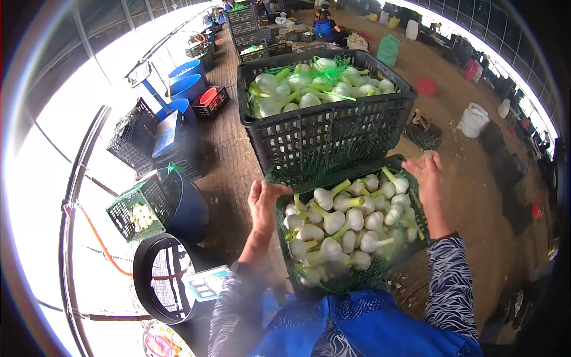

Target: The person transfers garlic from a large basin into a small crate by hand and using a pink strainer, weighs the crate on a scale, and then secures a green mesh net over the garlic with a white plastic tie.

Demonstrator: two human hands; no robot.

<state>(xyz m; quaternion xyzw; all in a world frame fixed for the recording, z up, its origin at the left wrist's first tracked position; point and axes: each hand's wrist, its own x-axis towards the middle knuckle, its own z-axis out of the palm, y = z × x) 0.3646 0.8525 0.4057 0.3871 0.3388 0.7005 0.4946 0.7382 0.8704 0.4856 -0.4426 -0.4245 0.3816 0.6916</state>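
Note:
White garlic bulbs (351, 221) with short cut green stems fill a crate lined with a green mesh net (324, 183) in front of my body. At the crate's back left corner, my left hand (263, 205) has its fingers closed on the net's edge. My right hand (425, 172) pinches the net at the back right corner. Between the hands the mesh stretches along the far side of the crate. Behind it stands a taller black crate (333, 140), heaped with more garlic and a bright green net piece.
To my left are a scale display (207, 283), a dark blue barrel (191, 208), a green basket (137, 208) and blue tubs (187, 89). Stacked crates (244, 27) stand farther back. A person in blue (325, 28) sits beyond. White sacks (473, 120) lie at right.

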